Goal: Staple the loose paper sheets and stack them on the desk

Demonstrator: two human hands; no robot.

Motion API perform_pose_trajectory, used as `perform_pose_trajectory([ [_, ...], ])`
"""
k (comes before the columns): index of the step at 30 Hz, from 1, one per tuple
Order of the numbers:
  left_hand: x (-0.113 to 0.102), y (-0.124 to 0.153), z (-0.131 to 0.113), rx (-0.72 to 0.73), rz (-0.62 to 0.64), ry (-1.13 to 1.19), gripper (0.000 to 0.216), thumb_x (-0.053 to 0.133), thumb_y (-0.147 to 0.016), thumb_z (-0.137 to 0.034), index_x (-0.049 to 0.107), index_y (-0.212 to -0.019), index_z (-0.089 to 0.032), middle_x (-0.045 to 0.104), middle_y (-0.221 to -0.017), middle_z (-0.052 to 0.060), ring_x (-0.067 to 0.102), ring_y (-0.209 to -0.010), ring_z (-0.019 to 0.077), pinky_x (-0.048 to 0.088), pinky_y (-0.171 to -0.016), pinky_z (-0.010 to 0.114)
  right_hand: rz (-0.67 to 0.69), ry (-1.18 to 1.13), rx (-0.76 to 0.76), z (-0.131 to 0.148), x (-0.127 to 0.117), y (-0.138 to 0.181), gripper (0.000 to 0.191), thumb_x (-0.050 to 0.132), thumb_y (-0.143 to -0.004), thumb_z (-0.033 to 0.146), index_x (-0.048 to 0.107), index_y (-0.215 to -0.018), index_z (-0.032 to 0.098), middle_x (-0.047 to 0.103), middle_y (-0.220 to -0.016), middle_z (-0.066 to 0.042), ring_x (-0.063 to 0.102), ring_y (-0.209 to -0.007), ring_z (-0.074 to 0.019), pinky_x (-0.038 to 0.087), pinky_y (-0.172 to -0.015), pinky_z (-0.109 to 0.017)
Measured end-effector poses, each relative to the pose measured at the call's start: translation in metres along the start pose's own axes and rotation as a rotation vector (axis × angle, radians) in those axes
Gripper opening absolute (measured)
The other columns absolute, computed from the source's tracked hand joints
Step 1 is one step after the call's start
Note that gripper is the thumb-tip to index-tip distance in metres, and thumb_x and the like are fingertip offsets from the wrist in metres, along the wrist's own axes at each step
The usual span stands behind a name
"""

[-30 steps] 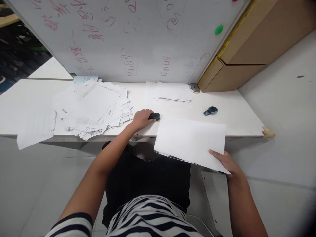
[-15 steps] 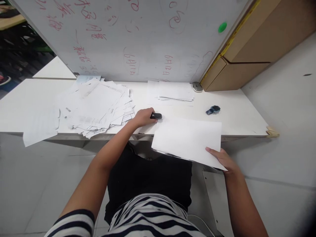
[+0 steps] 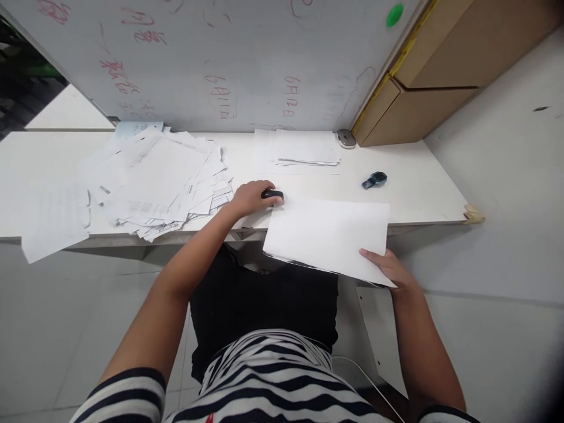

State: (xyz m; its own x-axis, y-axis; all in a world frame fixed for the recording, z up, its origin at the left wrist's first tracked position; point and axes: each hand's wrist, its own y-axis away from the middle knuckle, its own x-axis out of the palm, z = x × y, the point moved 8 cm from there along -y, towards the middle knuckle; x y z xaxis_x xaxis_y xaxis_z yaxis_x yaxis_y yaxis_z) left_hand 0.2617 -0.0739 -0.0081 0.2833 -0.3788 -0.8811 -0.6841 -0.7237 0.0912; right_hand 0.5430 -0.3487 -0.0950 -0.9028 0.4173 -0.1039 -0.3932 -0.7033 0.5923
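My left hand [image 3: 252, 198] is closed around a small black stapler [image 3: 274, 194], whose front end sits at the far left corner of a white paper stack [image 3: 328, 235]. The hand hides most of the stapler's body. The sheets lie partly on the table, and their near edge juts out over my lap. At their near right corner my right hand [image 3: 388, 266] grips them, thumb on top and fingers hidden beneath. Dark print or edges show along the stack's near side.
A messy heap of papers [image 3: 154, 176] covers the table's left part, one sheet [image 3: 55, 226] overhanging the front edge. Behind are a smaller paper pile [image 3: 306, 147], a grey round-ended device [image 3: 346, 138] and a whiteboard [image 3: 247, 64]. A watch [image 3: 374, 180] and cardboard boxes [image 3: 409, 114] stand right.
The whole view has shifted slightly, so everything appears a little higher and further left. My left hand has tilted a bit over the stapler; the right hand keeps its hold on the paper.
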Motion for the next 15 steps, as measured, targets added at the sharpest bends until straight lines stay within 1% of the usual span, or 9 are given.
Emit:
perform_pose_trajectory([
  [2,0.004,-0.002,-0.002,0.04,-0.044,-0.082,0.05,0.051,-0.081,-0.066,0.061,-0.109,-0.027,0.066,-0.114,0.004,0.058,-0.099,0.0252,0.041,-0.075,0.034,-0.009,0.001,-0.011,0.002,-0.001,0.001,0.05,0.082,-0.065,0.044,0.068,-0.103,0.016,0.073,-0.105,-0.011,0.071,-0.088,-0.0287,0.06,-0.07,-0.034],
  [4,0.007,-0.002,0.0,0.055,-0.098,-0.121,0.047,0.053,-0.08,-0.066,0.063,-0.105,-0.027,0.067,-0.108,0.004,0.057,-0.096,0.0247,0.04,-0.075,0.034,-0.011,-0.003,-0.026,0.005,-0.001,0.001,0.05,0.082,-0.064,0.043,0.068,-0.104,0.016,0.073,-0.107,-0.011,0.07,-0.091,-0.0282,0.06,-0.073,-0.033],
  [8,0.01,0.0,0.005,0.045,-0.187,-0.157,0.048,0.051,-0.083,-0.065,0.062,-0.106,-0.024,0.064,-0.104,0.007,0.055,-0.098,0.0265,0.038,-0.08,0.037,-0.01,0.037,-0.009,0.012,0.001,0.003,0.047,0.083,-0.064,0.043,0.07,-0.1,0.017,0.073,-0.106,-0.01,0.07,-0.091,-0.0281,0.06,-0.072,-0.032],
  [12,0.011,0.0,0.007,0.036,-0.209,-0.173,0.052,0.048,-0.085,-0.066,0.059,-0.109,-0.021,0.062,-0.104,0.01,0.053,-0.099,0.0278,0.036,-0.082,0.039,0.0,0.093,0.018,0.015,0.008,0.007,0.044,0.082,-0.063,0.044,0.071,-0.094,0.015,0.075,-0.096,-0.011,0.071,-0.083,-0.0287,0.06,-0.067,-0.034],
  [15,0.01,0.0,0.006,0.061,-0.202,-0.184,0.053,0.046,-0.085,-0.067,0.058,-0.109,-0.021,0.061,-0.105,0.011,0.053,-0.098,0.0276,0.036,-0.082,0.038,0.015,0.084,0.016,0.014,0.013,0.006,0.044,0.082,-0.063,0.045,0.071,-0.094,0.015,0.075,-0.093,-0.011,0.071,-0.079,-0.0276,0.059,-0.064,-0.033],
])
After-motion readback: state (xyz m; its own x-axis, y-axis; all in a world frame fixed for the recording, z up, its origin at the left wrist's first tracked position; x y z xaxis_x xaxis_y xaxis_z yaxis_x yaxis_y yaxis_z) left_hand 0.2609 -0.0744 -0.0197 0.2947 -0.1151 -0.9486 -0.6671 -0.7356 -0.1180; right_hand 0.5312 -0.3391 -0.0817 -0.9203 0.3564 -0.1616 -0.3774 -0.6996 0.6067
